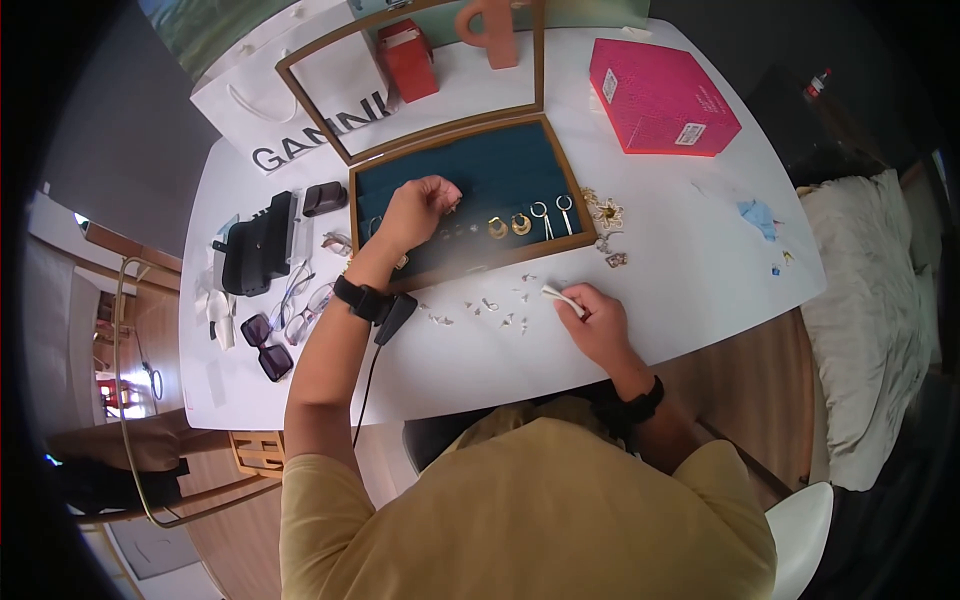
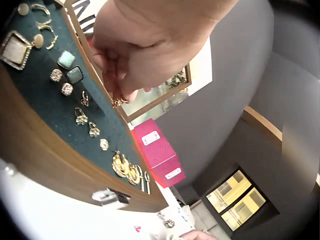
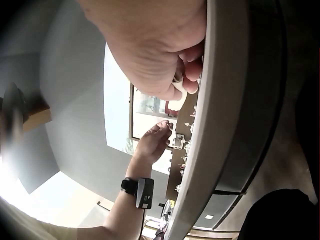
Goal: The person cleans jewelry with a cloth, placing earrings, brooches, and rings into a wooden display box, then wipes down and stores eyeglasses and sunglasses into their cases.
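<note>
Over the dark teal lining of the wooden jewelry box, my left hand pinches a small gold-coloured, sparkly earring between thumb and fingers. Below it in the left wrist view lie pairs of earrings: square green-stone ones, round studs and gold hoops. Silver hoops with long drops sit at the box's right end. At the table's front, my right hand grips a folded white cloth, part of it hidden in the palm. Several small silver earrings are scattered left of that hand.
The box's glass lid stands raised at the back. Gold jewelry lies right of the box, and a pink box stands behind. Sunglasses and a black case lie left. A white paper bag stands at back left.
</note>
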`<state>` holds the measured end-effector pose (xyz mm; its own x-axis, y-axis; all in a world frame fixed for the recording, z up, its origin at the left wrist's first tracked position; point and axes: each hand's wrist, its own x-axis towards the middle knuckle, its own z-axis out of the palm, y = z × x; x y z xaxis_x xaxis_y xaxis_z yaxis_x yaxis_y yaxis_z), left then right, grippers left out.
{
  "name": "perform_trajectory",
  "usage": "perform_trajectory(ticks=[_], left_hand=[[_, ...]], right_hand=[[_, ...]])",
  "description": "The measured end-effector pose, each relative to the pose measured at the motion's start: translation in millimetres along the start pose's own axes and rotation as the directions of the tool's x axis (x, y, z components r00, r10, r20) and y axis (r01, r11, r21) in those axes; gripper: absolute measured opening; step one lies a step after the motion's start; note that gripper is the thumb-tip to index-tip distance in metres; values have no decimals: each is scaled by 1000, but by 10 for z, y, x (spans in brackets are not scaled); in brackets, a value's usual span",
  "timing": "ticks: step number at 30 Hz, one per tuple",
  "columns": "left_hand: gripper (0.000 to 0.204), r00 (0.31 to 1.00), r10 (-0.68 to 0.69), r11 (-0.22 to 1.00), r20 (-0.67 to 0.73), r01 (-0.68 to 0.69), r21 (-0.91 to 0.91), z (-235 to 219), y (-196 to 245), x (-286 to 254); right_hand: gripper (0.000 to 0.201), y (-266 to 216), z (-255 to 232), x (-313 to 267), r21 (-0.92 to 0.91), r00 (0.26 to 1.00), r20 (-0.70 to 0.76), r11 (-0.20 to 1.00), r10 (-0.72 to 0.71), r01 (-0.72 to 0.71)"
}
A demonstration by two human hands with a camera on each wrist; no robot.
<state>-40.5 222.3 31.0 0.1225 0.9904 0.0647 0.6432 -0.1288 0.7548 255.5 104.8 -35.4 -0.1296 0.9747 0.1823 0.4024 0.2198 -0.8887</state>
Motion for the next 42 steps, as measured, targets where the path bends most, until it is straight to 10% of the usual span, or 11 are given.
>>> perform_trajectory(ticks=[7,34,42], left_hand=[[8,981,59,996,183,-69,50,51,-61,173],[11,982,142,921,-128,-83,381,-21,-152,200],[23,966,239,773,99,-251,583,-145,-67,59]], right_hand=[[15,0,-14,13,5,999,-1,999,-34,34],[14,-5,-12,14,22,1000,11,999,-27,27],[15,-12,1,13,8,999,-9,999,-45,45]])
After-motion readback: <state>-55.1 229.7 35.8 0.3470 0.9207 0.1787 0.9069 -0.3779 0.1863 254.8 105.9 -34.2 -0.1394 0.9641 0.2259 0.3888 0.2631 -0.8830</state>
